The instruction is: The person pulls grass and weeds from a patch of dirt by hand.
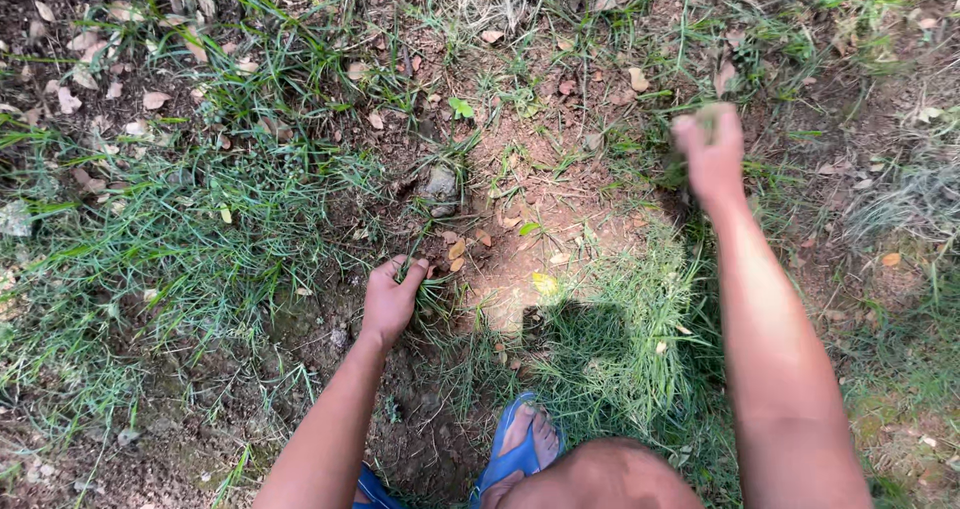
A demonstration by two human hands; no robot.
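Observation:
My left hand [392,294] is low on the ground with its fingers closed around a tuft of grass [432,291] at the edge of a bare dirt patch [530,199]. My right hand [710,149] is raised and blurred, stretched out to the right, closed on a small clump of pulled grass [712,117] that sticks out above the fist. My knee and a foot in a blue sandal [515,449] show at the bottom.
Thick green grass [180,239] covers the left side and a sunlit grass clump [630,319] lies between my arms. Dry fallen leaves [120,79] are scattered at the top left. A small grey stone [438,184] sits in the dirt.

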